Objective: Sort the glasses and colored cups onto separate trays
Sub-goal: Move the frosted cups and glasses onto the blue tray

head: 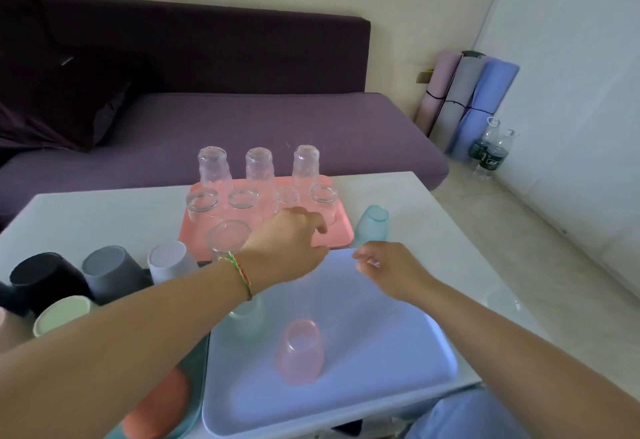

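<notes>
Fingers (313, 252) of the left hand (287, 248) bend loosely downward over the near edge of the pink tray (337, 234), with bare tray showing between them and the thumb, so they grip nothing. The right hand (393, 270) hangs just beside it over the far edge of the pale blue tray (381, 400), blurred, its fingers relaxed and empty. A purple sofa (242, 126) runs along the far side, and the white table (86, 216) in front of it bears both trays, the pink one far and the blue one near. Rolled mats (467, 99) lean in the far right corner with two bottles (488, 151) by them. On the pink tray stand upturned glasses (259, 168): three tall ones in the far row, four shorter in front, and one more (225, 237) at the near left, behind the left wrist. A pink cup (300, 352) sits mouth down on the blue tray, and a greenish cup (247, 322) lies partly under the left forearm at that tray's left edge. A teal cup (372, 223) stands on the table just right of the pink tray. Black (45, 275), grey (110, 272), white (169, 262) and pale green (62, 314) cups cluster at the near left.
</notes>
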